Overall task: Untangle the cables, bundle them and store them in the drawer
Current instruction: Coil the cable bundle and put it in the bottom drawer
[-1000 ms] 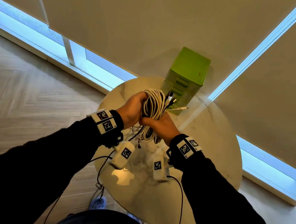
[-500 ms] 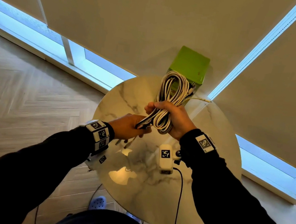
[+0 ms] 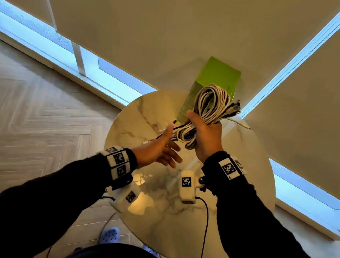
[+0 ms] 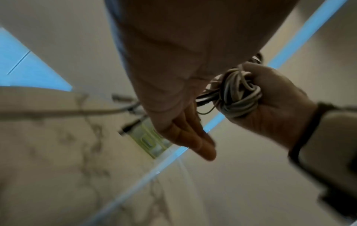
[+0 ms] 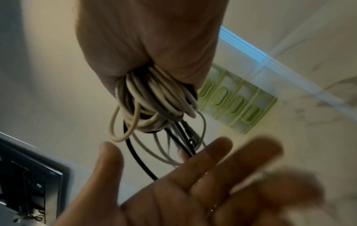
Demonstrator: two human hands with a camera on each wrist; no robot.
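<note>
The right hand point(image 3: 205, 138), at the centre of the head view, was curled tightly round a cable bundle point(image 3: 209, 103) of white and black leads, its loops rising above the fist and loose ends trailing below. The left hand point(image 3: 157, 151), lower left of it, lay flat with fingers spread, palm up, holding nothing; whether its fingertips touched the trailing ends could not be told. Both hung above a round marble table point(image 3: 230, 201). A green drawer unit point(image 3: 219, 74) stood at the table's upper edge, against beige blinds point(image 3: 157, 19). Herringbone wood flooring point(image 3: 26, 110) filled the left side.
</note>
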